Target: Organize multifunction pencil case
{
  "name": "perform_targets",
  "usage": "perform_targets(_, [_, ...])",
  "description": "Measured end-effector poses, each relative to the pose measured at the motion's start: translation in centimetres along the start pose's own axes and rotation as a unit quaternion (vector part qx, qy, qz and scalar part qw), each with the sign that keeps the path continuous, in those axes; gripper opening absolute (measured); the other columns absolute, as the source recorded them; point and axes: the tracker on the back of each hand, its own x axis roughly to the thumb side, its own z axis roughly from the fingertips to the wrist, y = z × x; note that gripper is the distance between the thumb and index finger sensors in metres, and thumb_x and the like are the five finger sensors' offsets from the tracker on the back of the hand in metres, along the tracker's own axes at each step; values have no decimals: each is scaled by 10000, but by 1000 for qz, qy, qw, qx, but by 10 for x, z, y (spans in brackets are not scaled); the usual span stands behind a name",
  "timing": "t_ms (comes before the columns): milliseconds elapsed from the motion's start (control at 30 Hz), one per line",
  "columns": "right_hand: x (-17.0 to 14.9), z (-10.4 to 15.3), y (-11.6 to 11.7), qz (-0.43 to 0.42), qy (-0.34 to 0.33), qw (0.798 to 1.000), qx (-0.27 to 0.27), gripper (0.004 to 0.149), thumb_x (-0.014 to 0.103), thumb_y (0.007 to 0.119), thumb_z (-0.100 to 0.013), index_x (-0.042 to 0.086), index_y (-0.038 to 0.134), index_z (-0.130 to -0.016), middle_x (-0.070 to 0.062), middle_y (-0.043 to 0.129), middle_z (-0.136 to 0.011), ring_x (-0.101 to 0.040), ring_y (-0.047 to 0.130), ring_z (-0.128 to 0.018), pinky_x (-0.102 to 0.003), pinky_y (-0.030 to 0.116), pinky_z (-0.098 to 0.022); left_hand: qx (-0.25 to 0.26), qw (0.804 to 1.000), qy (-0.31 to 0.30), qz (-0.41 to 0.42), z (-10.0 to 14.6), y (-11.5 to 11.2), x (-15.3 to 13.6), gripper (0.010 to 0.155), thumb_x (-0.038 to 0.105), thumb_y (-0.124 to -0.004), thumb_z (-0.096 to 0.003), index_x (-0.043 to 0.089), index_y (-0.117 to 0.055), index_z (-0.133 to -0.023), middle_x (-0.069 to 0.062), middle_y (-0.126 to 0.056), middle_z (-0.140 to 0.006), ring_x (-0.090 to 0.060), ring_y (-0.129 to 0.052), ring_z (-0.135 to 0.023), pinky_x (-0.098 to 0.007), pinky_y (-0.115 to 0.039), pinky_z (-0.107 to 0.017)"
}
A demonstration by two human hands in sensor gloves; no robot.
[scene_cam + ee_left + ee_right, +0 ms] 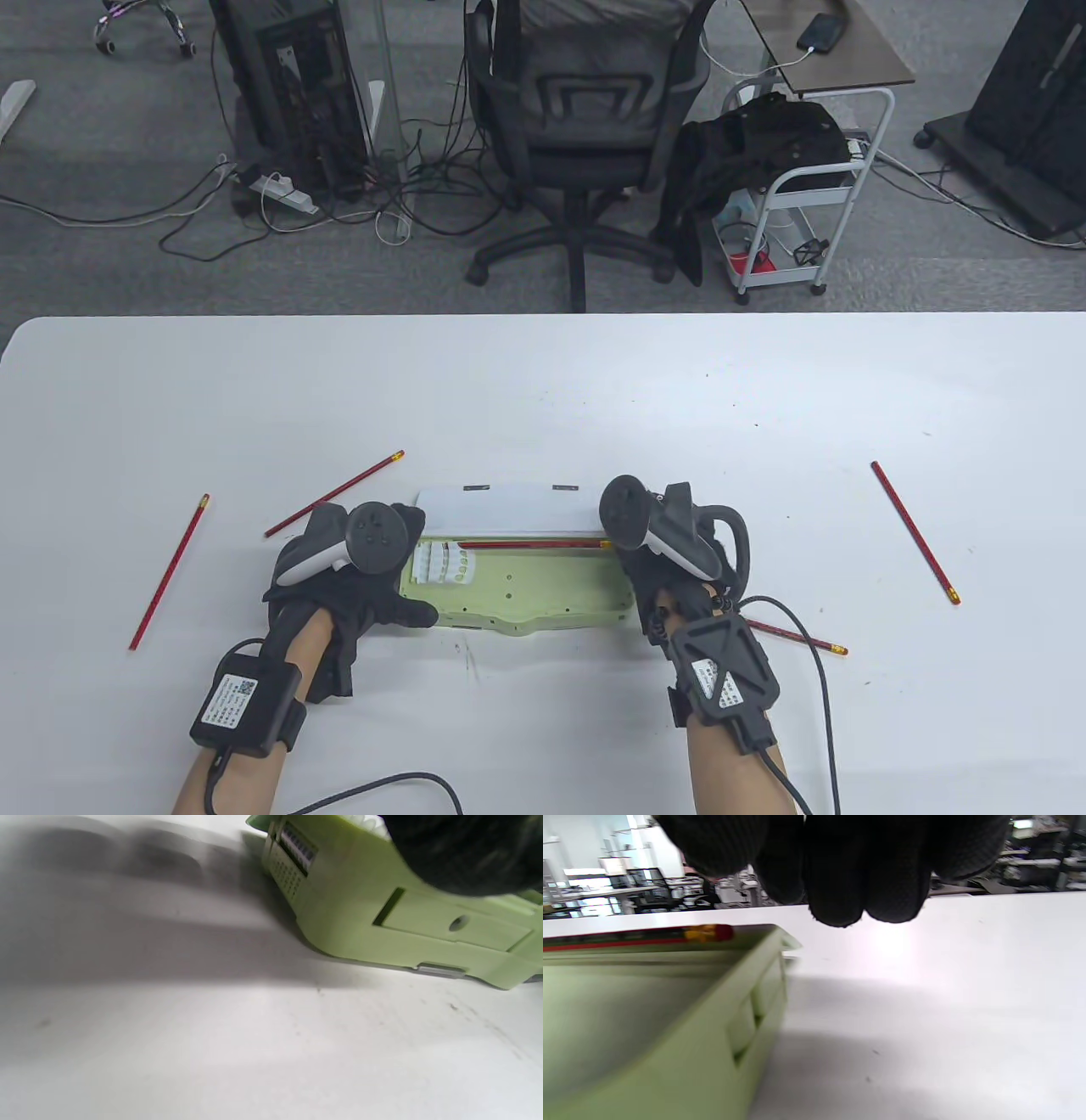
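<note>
an office or lab workroom: beyond the far edge of a white table (pixel 543 382) lies grey carpet with a black swivel office chair (pixel 585 127), a dark computer tower (pixel 293 89), a power strip (pixel 284 191) amid loose cables, and a white wheeled cart (pixel 806 204) draped with dark cloth. a phone (pixel 820 32) charges on a brown side desk (pixel 848 51). the right wrist view shows blurred benches and shelving (pixel 606 887) behind the table.
</note>
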Motion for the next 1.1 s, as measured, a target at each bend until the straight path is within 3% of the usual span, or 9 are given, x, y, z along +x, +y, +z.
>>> perform_targets(367, [17,1,21,71,39,996,22,695,409,648,-526,57,490,-1105,-288,656,-1019,-544,729,-883,-660,645,-663,-6,1000,-10,23,0,-1,-4,1198,656,-781,-283,163,-105,-1140,-167,-180,-1257,-486,-292,-1160,-790,-383,-718])
perform_targets(600, [17,-2,24,66,59,995,35,777,428,597,-517,24,346,-1132,-348,504,-1071,-608,608,-927,-691,584,-679,-8,1000,-11,27,0,-1,-4,1195,652,-782,-288,165,-101,-1140,-167,-168,-1256,-490,-291,-1160,-792,-383,-717])
perform_targets(700, [19,-3,28,52,61,996,37,842,488,562,-500,5,293,-1136,-366,456,-1081,-621,583,-932,-699,571,-680,-8,1000,-9,24,0,-1,-4,1193,651,-781,-288,165,-102,-1140,-168,-164,-1255,-490,-292,-1160,-790,-381,-719])
perform_targets(967, [26,-6,29,52,40,997,30,852,500,549,-497,-12,303,-1131,-367,448,-1081,-620,580,-934,-697,572,-682,-9,1000,-11,25,0,-2,-4,1196,649,-783,-287,162,-100,-1140,-173,-164,-1253,-492,-298,-1159,-788,-385,-720])
perform_targets(1100, [-8,8,5,13,34,999,14,768,465,584,-504,17,440,-1111,-345,513,-1066,-600,627,-922,-686,594,-676,-7,1000,-10,24,-1,-1,-4,1199,648,-786,-284,162,-106,-1143,-173,-167,-1254,-492,-299,-1159,-788,-387,-720])
